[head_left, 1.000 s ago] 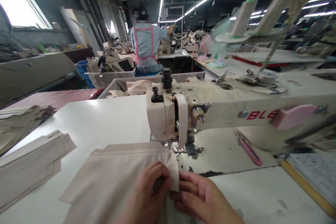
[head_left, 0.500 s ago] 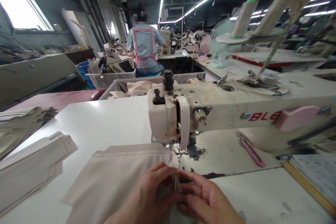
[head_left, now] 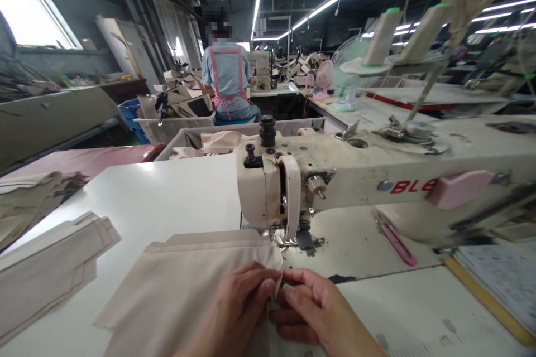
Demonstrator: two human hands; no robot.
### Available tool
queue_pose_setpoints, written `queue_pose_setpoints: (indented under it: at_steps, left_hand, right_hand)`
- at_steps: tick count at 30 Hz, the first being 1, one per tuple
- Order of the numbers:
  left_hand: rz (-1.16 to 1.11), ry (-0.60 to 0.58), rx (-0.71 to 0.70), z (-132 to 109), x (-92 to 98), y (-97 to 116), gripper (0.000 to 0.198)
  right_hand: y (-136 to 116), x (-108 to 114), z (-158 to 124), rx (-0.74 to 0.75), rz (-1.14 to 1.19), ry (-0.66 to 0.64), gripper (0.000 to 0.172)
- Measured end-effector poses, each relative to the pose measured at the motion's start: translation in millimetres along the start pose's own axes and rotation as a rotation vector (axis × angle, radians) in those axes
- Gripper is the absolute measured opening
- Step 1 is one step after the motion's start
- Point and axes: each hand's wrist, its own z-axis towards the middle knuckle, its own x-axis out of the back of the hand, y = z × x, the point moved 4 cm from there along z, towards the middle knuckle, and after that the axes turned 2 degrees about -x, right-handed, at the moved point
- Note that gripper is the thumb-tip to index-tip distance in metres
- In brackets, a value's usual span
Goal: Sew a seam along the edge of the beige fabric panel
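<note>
Your left hand (head_left: 234,312) and right hand (head_left: 322,312) meet at the near edge of the table (head_left: 167,189), directly in front of the sewing machine (head_left: 335,178). Both are closed on the right-hand edge of the beige fabric piece (head_left: 180,279): thumb and forefinger of each hand pinch a narrow fold of that edge, which stands up between the fingertips. The two hands touch, or very nearly touch, at the fold.

The fabric piece lies flat on the table, extending to the left from under your hands. Its far right corner sits just beside the presser foot (head_left: 288,240) at the base of the machine head; the pinched fold is nearer to you than the foot.

A stack of similar beige pieces (head_left: 50,262) lies well apart at the left of the table. Pink thread snips (head_left: 397,240) rest on the machine bed to your right.
</note>
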Motion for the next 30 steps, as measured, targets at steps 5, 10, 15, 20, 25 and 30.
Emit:
queue_pose_setpoints:
  at_steps: [5, 10, 15, 20, 25, 30]
  left_hand:
    - [-0.015, 0.025, 0.007, -2, 0.2, 2, 0.029]
    - [0.07, 0.086, -0.017, -4, -1.8, 3, 0.022]
    - [0.212, 0.274, -0.019, -14, -9.6, -3, 0.036]
    - [0.36, 0.34, -0.086, -19, -12.3, 6, 0.042]
    - [0.411, 0.21, -0.327, -16, -9.0, 18, 0.022]
    - [0.573, 0.219, -0.564, -18, -6.0, 27, 0.019]
  right_hand:
    - [-2, -1, -1, 0.005, -0.068, 0.069, 0.067]
    - [-2, -2, 6, 0.003, -0.125, 0.126, 0.061]
    - [-6, -5, 10, -0.014, -0.166, 0.121, 0.034]
    - [-9, -10, 3, -0.008, -0.096, 0.036, 0.024]
    - [-5, -11, -6, -0.026, -0.055, -0.031, 0.025]
    - [-2, -7, -9, -0.037, -0.086, -0.017, 0.04]
